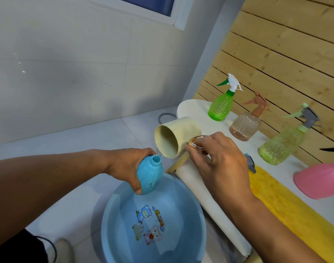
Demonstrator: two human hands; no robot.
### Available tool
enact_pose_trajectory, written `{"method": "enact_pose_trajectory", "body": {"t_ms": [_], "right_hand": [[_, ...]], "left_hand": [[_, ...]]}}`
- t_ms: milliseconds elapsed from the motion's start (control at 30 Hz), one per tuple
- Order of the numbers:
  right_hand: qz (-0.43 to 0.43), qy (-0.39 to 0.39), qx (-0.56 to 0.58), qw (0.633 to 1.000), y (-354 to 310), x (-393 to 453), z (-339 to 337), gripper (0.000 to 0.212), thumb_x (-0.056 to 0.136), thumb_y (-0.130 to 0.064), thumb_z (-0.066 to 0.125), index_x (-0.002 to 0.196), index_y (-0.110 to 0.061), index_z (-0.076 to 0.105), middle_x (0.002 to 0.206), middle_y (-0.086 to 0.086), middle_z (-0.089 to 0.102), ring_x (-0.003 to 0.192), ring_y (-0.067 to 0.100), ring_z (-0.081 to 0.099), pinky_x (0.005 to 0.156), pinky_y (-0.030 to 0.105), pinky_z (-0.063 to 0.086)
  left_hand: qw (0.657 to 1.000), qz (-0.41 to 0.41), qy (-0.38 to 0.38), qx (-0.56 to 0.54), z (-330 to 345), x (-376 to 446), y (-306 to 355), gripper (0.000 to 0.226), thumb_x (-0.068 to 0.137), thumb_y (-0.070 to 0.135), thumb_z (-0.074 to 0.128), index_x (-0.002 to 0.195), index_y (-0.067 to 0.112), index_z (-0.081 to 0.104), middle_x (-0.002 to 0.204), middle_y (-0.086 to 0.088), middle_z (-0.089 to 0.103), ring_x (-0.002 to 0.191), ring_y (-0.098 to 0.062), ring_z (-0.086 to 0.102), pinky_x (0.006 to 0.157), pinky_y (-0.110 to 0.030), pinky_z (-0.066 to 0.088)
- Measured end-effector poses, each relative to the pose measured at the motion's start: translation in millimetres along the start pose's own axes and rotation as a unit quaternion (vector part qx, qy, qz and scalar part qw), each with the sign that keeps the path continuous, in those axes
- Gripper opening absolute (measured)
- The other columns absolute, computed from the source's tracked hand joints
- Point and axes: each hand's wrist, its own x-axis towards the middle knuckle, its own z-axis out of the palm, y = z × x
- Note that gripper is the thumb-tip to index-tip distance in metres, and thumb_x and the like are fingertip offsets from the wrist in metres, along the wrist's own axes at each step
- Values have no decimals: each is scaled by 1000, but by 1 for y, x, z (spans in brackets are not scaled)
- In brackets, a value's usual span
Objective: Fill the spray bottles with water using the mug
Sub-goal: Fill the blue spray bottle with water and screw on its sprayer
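Left hand wraps round the blue spray bottle, cap off, tilted with its open neck toward the mug, held over the blue basin of water on the floor. Bottle looks like thin plastic: light now, heavier as it fills, probably slick if wet, so a full grip round the belly as shown seems right; squeezing hard would likely flex it and burp water out. A thin stream of water falls from the lip of the cream mug into the narrow neck; easy to miss, basin catches spills. Mug is tipped almost flat, mouth facing left; looks rigid, ceramic-like, likely breakable if dropped. Right hand pinches its gold ring handle, fingers curled on it, which is the obvious hold. Further right on the white tabletop stand a green spray bottle, a clear peach one, a pale green one, all capped, then a yellow cloth and a pink bottle at frame edge. Fill levels hard to tell.
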Motion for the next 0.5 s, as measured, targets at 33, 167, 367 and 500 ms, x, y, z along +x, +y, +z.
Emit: {"method": "enact_pose_trajectory", "body": {"t_ms": [33,167,367,500], "right_hand": [[-3,-1,-5,1000,0,0,0,17,96,-38,66,95,-22,72,88,-5,60,82,18,55,69,29,42],[-27,10,-26,999,0,-1,1,11,94,-32,70,95,-20,72,91,-3,61,82,20,55,69,27,38],[-60,20,-49,997,-2,-3,-1,12,95,-31,71,95,-19,72,94,-2,62,83,24,56,69,34,44],[-90,36,-75,992,-4,-4,-1,16,97,-33,69,95,-18,72,94,-1,63,82,24,56,61,36,47]], "left_hand": [[1000,-1,0,0,0,0,0,87,64,36,100,124,44,38,115,21,55,105,-3,58,77,-14,49],[1000,-1,2,1,1,0,0,88,64,35,100,126,44,37,114,22,54,103,0,58,74,-11,48],[1000,4,0,-5,0,0,-1,88,64,37,100,126,45,38,115,22,55,105,-1,58,77,-12,49],[1000,4,2,-6,1,1,-2,91,63,37,100,131,43,40,118,20,57,107,-2,59,82,-17,52]]}}
